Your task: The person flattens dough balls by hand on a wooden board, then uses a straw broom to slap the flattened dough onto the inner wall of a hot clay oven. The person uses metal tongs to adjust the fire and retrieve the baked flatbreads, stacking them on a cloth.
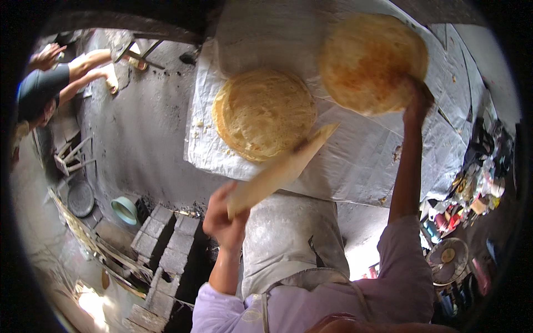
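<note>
My left hand [225, 213] grips a thin, pale flatbread [277, 169], tilted almost edge-on near the table's front edge and blurred. A stack of thin yellow flatbreads [264, 108] lies on the sheet-covered table [355, 166], just behind it. At the upper right, a round flatbread [369, 53] with a browned middle lies by my right hand [417, 100], which touches its near right edge; the fingers are shadowed and smeared, so whether they grip it is unclear.
Another person's legs [91, 72] show at upper left. Stacked grey blocks [180, 247], a mint basin [125, 211] and a wooden stool [75, 158] are at lower left. A fan [447, 261] and clutter [480, 194] fill the right side.
</note>
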A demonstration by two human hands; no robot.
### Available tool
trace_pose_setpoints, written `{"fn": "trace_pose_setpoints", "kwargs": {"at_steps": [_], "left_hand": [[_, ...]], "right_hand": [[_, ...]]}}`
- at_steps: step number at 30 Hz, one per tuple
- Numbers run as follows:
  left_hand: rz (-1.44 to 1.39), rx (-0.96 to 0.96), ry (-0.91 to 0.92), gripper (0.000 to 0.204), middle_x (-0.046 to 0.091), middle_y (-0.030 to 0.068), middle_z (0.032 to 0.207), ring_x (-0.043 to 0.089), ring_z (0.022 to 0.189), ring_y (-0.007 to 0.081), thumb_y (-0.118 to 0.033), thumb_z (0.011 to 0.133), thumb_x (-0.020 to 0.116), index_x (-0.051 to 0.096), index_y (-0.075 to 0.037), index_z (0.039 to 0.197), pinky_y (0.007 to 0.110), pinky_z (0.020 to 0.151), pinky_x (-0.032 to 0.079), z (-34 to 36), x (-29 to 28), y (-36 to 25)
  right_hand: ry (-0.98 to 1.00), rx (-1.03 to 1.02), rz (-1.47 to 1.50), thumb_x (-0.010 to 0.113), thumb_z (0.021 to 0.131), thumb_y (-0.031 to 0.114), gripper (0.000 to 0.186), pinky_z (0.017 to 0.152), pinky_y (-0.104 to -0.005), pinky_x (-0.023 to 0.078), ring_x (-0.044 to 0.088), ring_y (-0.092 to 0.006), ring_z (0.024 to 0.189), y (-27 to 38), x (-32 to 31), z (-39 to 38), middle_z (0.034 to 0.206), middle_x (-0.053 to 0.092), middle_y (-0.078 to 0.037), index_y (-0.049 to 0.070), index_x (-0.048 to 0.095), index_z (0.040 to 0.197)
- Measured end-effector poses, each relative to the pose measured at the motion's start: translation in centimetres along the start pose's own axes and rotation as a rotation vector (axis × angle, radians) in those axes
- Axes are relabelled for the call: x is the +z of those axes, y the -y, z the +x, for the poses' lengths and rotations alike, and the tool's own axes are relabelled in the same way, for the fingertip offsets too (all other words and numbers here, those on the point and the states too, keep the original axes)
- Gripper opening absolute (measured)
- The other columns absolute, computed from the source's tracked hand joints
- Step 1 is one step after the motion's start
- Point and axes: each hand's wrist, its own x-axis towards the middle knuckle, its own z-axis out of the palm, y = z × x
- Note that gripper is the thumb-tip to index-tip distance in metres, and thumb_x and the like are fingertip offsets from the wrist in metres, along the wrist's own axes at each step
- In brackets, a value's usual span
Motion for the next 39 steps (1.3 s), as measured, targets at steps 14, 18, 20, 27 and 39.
{"fn": "trace_pose_setpoints", "kwargs": {"at_steps": [14, 18, 20, 27, 39], "left_hand": [[-0.11, -0.35, -0.278, 0.018, 0.054, 0.0063, 0.098, 0.052, 0.078, 0.0118, -0.005, 0.073, 0.062, 0.056, 0.002, 0.088, 0.024, 0.071, 0.043, 7.7, 3.2, 15.9], [-0.048, -0.424, -0.216, 0.019, 0.056, 0.0044, 0.087, 0.052, 0.076, 0.0122, -0.004, 0.072, 0.065, 0.057, 0.001, 0.088, 0.025, 0.069, 0.043, 7.4, 4.2, 12.8], [0.056, -0.27, -0.227, 0.02, 0.057, 0.005, 0.081, 0.053, 0.074, 0.0143, -0.005, 0.072, 0.066, 0.057, 0.001, 0.089, 0.027, 0.067, 0.043, 7.2, 6.5, 11.0], [0.112, 0.271, 0.217, 0.023, 0.059, 0.0138, 0.097, 0.058, 0.09, 0.0205, 0.004, 0.069, 0.062, 0.057, 0.002, 0.092, 0.027, 0.074, 0.046, 3.6, 18.8, 3.0], [-0.62, -0.165, 0.05, 0.029, 0.054, 0.0069, 0.107, 0.052, 0.096, 0.0158, -0.001, 0.077, 0.057, 0.051, -0.004, 0.106, 0.027, 0.081, 0.043, 6.5, 13.7, 5.6]], "right_hand": [[-0.099, 0.542, -0.067, 0.063, 0.073, 0.021, 0.035, 0.071, -0.0319, 0.046, 0.056, -0.0202, 0.074, 9.3, -6.9, -1.8, 0.089, 0.062, -0.014, -0.007, 0.061, 0.095], [-0.072, 0.63, -0.06, 0.06, 0.075, 0.022, 0.033, 0.066, -0.0333, 0.049, 0.058, -0.0218, 0.074, 7.4, -9.5, -3.5, 0.088, 0.061, -0.015, -0.007, 0.062, 0.09], [-0.013, 0.57, -0.069, 0.06, 0.075, 0.022, 0.032, 0.066, -0.0331, 0.049, 0.059, -0.0226, 0.074, 6.4, -11.3, -4.4, 0.086, 0.061, -0.015, -0.006, 0.062, 0.09], [-0.137, 0.44, -0.214, 0.057, 0.078, 0.022, 0.027, 0.062, -0.0361, 0.047, 0.057, -0.0243, 0.069, 4.7, -17.5, -7.3, 0.079, 0.062, -0.016, -0.003, 0.062, 0.089], [-0.092, 0.481, -0.424, 0.061, 0.078, 0.024, 0.025, 0.055, -0.0313, 0.045, 0.054, -0.0204, 0.057, 5.5, -19.8, -10.9, 0.069, 0.061, -0.013, -0.001, 0.061, 0.083]]}}
